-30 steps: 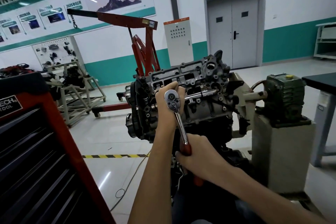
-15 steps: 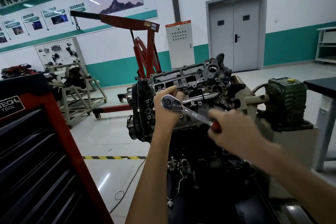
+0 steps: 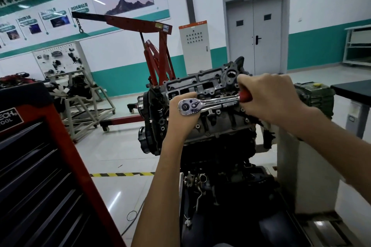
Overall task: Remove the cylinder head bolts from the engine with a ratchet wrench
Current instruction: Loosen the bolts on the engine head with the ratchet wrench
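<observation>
The engine stands on its stand in front of me, with the grey cylinder head tilted toward me. A chrome ratchet wrench with a red handle lies almost level across the head. My left hand is wrapped around the wrench's head end and whatever extension sits under it, which is hidden. My right hand grips the red handle at the right. The bolt under the wrench is out of sight.
A red-and-black tool cabinet stands close at my left. A red engine hoist is behind the engine, and a green gearbox on a grey pedestal sits at the right. A dark table is at the far right.
My right hand has swung the wrench handle counter-clockwise, from pointing down toward me up to nearly level at the right. My left hand stayed at the wrench head.
</observation>
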{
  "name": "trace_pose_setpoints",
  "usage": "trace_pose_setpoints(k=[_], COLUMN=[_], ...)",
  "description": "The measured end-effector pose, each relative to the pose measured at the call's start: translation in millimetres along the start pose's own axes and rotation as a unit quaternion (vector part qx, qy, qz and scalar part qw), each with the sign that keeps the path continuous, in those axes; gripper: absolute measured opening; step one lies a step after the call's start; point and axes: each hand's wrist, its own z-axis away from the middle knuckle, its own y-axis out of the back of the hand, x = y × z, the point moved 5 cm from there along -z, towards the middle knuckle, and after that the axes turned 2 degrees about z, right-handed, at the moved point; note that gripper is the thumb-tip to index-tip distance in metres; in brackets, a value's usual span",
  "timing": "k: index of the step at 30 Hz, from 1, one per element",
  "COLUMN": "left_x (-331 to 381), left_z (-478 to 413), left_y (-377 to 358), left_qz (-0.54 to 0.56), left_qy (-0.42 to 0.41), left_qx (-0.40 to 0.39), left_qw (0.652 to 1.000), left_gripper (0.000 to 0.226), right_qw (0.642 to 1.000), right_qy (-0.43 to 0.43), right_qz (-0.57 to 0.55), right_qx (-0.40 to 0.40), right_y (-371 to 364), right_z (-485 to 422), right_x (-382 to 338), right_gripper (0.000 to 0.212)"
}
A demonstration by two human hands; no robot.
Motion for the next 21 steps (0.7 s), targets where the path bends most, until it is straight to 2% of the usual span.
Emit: trace_pose_setpoints(k=[3, 5, 7, 9, 10, 11, 13, 16, 19, 21], left_x=[-7, -11, -10, -8, -6, -6, -6, -1, 5, 5], left_z=[2, 3, 2, 3, 4, 4, 5, 2, 0, 3], left_y=[2, 5, 2, -2, -3, -4, -1, 1, -5, -9], left_qz=[0.033, 0.052, 0.051, 0.053, 0.058, 0.061, 0.050, 0.031, 0.002, 0.012], left_qy=[0.005, 0.009, 0.014, 0.014, 0.016, 0.018, 0.014, -0.001, -0.010, -0.011], left_qx=[0.029, 0.057, 0.071, 0.069, 0.067, 0.064, 0.056, 0.026, -0.001, -0.004], left_qw=[0.999, 0.997, 0.996, 0.996, 0.996, 0.996, 0.997, 0.999, 1.000, 1.000], left_gripper=[0.049, 0.048, 0.051, 0.053, 0.053, 0.053, 0.052, 0.050, 0.043, 0.032], right_qw=[0.998, 0.986, 0.941, 0.881, 0.863, 0.862, 0.906, 0.978, 0.999, 1.000], right_qy=[-0.031, -0.066, -0.114, -0.137, -0.144, -0.146, -0.126, -0.043, -0.013, -0.020], right_qz=[-0.022, -0.096, -0.240, -0.384, -0.417, -0.415, -0.320, -0.132, -0.035, -0.003], right_qx=[-0.043, -0.118, -0.208, -0.242, -0.244, -0.250, -0.247, -0.155, -0.025, -0.009], right_y=[-16, -40, -63, -75, -78, -78, -71, -41, -7, -2], right_z=[23, 53, 77, 90, 92, 90, 80, 48, 10, 3], right_x=[-14, -38, -74, -105, -110, -105, -81, -34, -1, 6], right_gripper=[0.013, 0.014, 0.022, 0.027, 0.028, 0.027, 0.023, 0.011, 0.014, 0.014])
